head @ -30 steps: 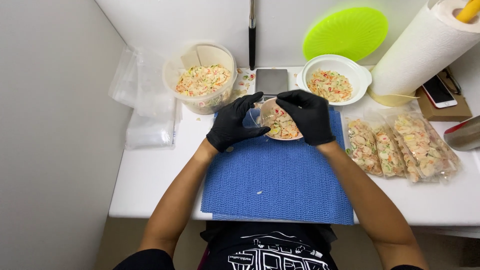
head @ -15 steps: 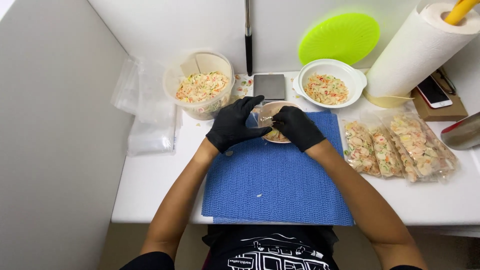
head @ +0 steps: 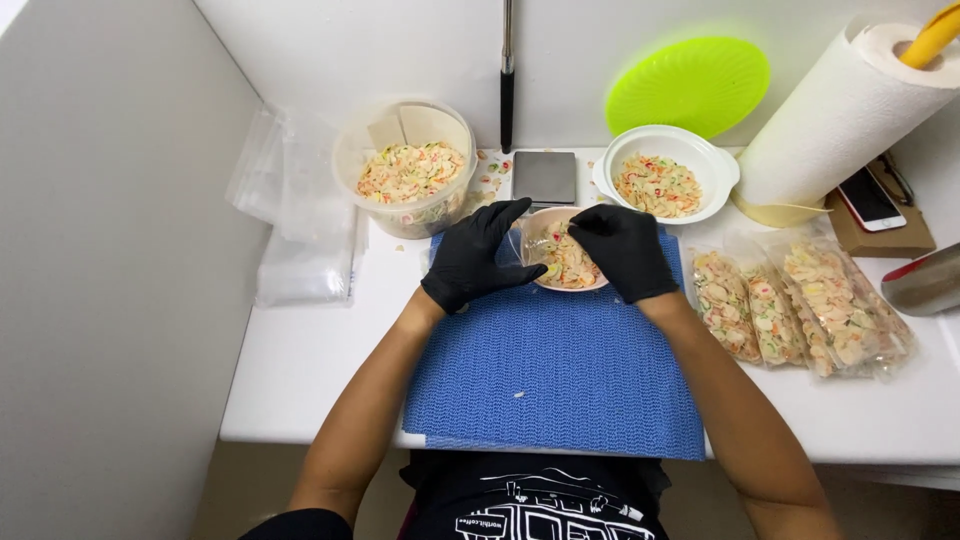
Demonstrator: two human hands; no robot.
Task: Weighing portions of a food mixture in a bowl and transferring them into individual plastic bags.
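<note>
While both gloved hands meet at frame centre, left hand (head: 478, 257) pinches bag (head: 540, 250) open; right hand (head: 622, 250), nearer, fingers bunched over bowl (head: 590, 281).

A small bowl (head: 570, 262) sits on the mat (head: 555, 370), tub (head: 408, 170) behind-left, filled bags (head: 800, 310) right.
</note>
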